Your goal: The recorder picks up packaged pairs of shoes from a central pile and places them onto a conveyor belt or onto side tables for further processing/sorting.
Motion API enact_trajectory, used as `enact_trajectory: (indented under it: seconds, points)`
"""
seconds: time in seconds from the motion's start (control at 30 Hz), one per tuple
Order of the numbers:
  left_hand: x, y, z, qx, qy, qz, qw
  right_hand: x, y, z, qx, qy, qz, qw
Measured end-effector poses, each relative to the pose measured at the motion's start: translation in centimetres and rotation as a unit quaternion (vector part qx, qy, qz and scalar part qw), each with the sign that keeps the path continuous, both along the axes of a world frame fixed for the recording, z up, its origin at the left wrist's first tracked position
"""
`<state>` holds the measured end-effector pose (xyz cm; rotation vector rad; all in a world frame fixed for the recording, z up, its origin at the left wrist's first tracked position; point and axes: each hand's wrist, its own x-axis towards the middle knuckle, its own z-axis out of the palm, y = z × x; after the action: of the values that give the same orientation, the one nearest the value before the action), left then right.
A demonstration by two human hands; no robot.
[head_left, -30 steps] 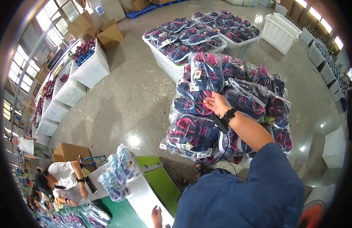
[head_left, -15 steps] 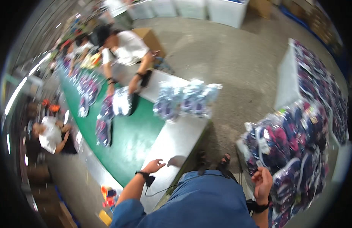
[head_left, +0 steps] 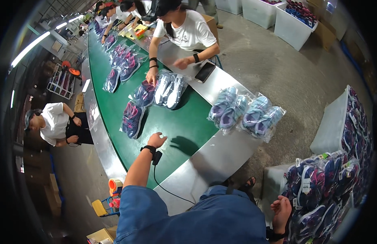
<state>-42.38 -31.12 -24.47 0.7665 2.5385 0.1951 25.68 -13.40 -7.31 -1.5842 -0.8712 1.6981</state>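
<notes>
My left hand [head_left: 156, 140] is stretched out over the green conveyor belt [head_left: 184, 126], fingers apart and holding nothing. The nearest thing to it is a clear bag of dark pink-and-blue shoes [head_left: 132, 117] lying on the belt just beyond it. My right hand [head_left: 282, 212] hangs low at my side, fingers loosely spread, beside a heap of bagged dark shoes [head_left: 324, 191] in a white bin. Two bags of light blue shoes [head_left: 245, 114] rest on the metal edge of the table [head_left: 221, 158].
A person in a white shirt [head_left: 188, 32] across the belt touches a bag of white shoes [head_left: 169, 89]; a phone [head_left: 205, 72] lies by them. More bagged shoes [head_left: 123, 65] run up the belt. Another person [head_left: 54, 122] sits at the left. White bins [head_left: 294, 24] stand on the concrete floor.
The view has swung from the shoe heap round to the belt. My left hand has reached forward over the green belt; my right hand has left the bagged shoes and dropped to my side.
</notes>
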Motion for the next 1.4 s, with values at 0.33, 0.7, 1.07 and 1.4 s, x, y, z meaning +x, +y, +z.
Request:
enact_trajectory:
  seconds: [0.33,0.7,1.07,1.4]
  points:
    - [-13.3,-0.4,-6.3,0.308,-0.273,0.491,0.768,-5.8,1.1,0.1,0.006,-0.185,0.152,0.971]
    - [-22.2,0.9,-10.6,0.334,-0.109,0.748,0.563,-15.0,3.5,2.2,-0.012,-0.207,0.275,0.939]
    - [-17.3,-4.9,-10.7,0.550,-0.158,0.690,0.443,-14.7,4.2,0.7,0.051,-0.230,0.321,0.917]
    - [8.4,-1.7,3.1,0.469,-0.519,0.324,0.637,-11.3,7.9,0.7,0.182,-0.225,0.338,0.896]
